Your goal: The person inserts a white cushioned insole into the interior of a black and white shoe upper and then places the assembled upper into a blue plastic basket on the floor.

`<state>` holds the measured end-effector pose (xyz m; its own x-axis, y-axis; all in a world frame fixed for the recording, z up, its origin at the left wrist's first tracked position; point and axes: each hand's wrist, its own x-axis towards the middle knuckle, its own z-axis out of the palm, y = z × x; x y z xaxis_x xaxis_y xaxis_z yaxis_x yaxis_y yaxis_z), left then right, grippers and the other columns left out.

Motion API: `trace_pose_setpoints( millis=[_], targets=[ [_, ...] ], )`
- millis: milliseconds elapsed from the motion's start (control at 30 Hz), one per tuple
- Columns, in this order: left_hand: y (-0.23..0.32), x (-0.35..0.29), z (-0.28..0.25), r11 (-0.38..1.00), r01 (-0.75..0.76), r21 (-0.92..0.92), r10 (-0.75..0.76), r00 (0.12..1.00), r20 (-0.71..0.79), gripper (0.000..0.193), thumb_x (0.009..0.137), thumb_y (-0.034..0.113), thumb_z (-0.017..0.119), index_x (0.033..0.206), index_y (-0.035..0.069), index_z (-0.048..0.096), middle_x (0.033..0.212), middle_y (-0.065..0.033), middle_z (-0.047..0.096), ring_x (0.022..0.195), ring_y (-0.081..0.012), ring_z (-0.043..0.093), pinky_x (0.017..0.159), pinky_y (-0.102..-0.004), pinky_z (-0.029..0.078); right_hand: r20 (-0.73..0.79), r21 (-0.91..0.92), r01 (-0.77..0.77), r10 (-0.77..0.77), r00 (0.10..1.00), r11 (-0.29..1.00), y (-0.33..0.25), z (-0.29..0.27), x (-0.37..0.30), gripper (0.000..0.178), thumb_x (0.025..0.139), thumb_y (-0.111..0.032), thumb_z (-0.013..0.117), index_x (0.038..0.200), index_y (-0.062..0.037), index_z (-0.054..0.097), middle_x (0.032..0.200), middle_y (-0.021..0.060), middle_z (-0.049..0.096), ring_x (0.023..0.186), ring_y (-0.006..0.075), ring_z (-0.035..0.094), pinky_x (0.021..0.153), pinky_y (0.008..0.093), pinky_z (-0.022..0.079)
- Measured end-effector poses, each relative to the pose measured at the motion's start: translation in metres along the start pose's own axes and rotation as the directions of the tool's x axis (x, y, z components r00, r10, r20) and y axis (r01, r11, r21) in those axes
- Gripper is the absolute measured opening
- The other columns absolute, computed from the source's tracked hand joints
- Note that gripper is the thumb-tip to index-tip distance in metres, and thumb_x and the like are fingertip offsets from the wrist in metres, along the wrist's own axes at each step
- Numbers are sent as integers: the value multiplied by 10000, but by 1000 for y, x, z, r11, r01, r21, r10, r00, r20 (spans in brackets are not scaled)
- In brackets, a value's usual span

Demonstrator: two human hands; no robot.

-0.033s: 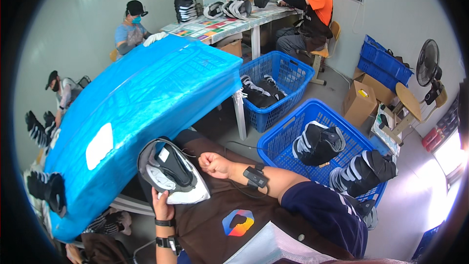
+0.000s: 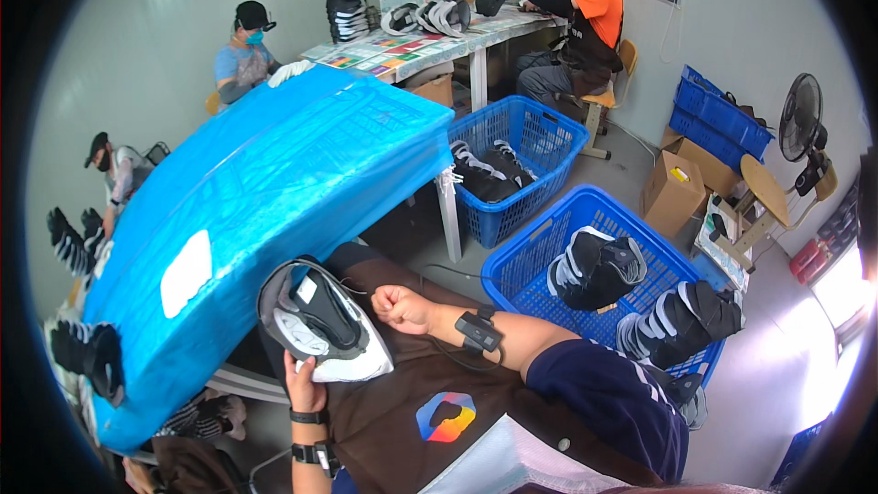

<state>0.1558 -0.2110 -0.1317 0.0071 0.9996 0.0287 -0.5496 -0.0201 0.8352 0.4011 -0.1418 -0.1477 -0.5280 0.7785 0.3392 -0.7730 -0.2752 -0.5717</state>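
Note:
A black, grey and white shoe upper rests on my lap, its opening turned up and a small white label inside. My left hand grips its near edge, thumb and fingers closed on the white border. Just right of the upper, my right hand is curled into a fist, apart from the material. A thin dark line, like a thread or cord, runs over the upper's far edge towards that fist. Whatever the right fingers hold, if anything, is hidden.
A table under a blue sheet stands at left. Two blue baskets hold more uppers at right. Co-workers sit around the tables. A fan and cartons stand at far right.

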Motion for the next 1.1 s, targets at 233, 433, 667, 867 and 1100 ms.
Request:
trace_pose_setpoints(
  millis=[233,433,667,867,1100],
  targets=[
    [3,0,1,1000,-6,12,5,1000,17,506,758,-32,519,1224,49,339,1102,-79,495,990,-195,489,881,-324,381,-42,-47,2,-4,999,999,3,4,1,257,514,147,428,591,-88,356,576,-19,333,482,88,284,423,220,208],
    [0,3,-3,997,-25,78,24,1000,14,534,753,-26,512,1244,42,315,1134,-92,470,1014,-223,477,895,-353,372,-143,-71,-40,30,989,997,4,0,2,276,488,164,444,579,-82,357,586,-1,354,496,99,323,420,226,216],
    [3,3,-2,995,-16,101,15,1000,6,520,753,-26,501,1238,34,325,1123,-110,472,1001,-235,488,874,-362,392,-140,78,11,0,990,997,2,2,7,202,628,106,496,716,-74,470,707,5,446,586,94,421,521,201,340],
    [2,6,-9,986,-31,165,23,999,47,483,777,21,487,1239,30,343,1145,-104,483,1022,-233,487,884,-348,381,-135,-3,6,-6,991,1000,3,1,6,206,648,103,540,753,-69,497,754,17,490,711,112,481,657,218,389],
    [5,3,-5,991,-14,135,16,1000,-13,496,764,-13,496,1231,30,334,1122,-105,483,993,-228,492,867,-352,390,-119,20,20,-17,993,1000,5,4,8,228,644,107,575,753,-76,495,762,3,493,722,104,482,679,221,385]
  ],
)
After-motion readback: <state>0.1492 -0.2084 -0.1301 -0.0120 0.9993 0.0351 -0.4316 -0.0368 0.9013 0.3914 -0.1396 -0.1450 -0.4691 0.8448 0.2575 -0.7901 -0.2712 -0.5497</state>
